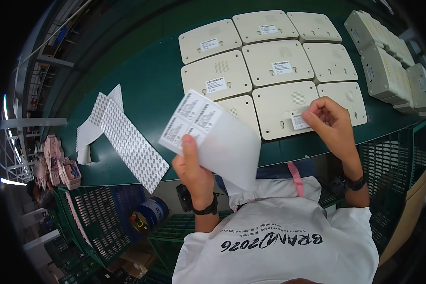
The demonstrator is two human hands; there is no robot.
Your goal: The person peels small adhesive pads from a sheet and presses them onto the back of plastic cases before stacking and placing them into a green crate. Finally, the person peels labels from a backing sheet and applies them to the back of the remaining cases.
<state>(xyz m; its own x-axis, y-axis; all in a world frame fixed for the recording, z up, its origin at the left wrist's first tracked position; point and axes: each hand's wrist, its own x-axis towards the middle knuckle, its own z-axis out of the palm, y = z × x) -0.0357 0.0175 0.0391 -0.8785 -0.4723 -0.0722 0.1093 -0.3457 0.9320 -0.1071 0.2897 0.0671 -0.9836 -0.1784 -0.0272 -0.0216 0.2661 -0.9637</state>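
My left hand (194, 173) pinches a white label sheet (232, 142) between thumb and fingers. Several printed labels remain at its upper left end; the rest is bare backing, curving down over the table edge. With thumb and fingertips closed, my right hand (333, 124) holds a small white printed label (299, 121) against the middle cream plastic housing (281, 102) of the nearest row. Whether the label lies fully flat cannot be seen. The sheet partly covers the front left housing (244, 110). Farther back, a labelled housing (278, 61) lies in the grid, one of several with labels.
Stacked cream housings (383, 71) stand at the right on the green table (142, 90). Patterned strips (132, 142) lie at the left, one overhanging the front edge. Below are green crates (92, 217) and a blue drum (151, 213). A pink bin (68, 173) sits at far left.
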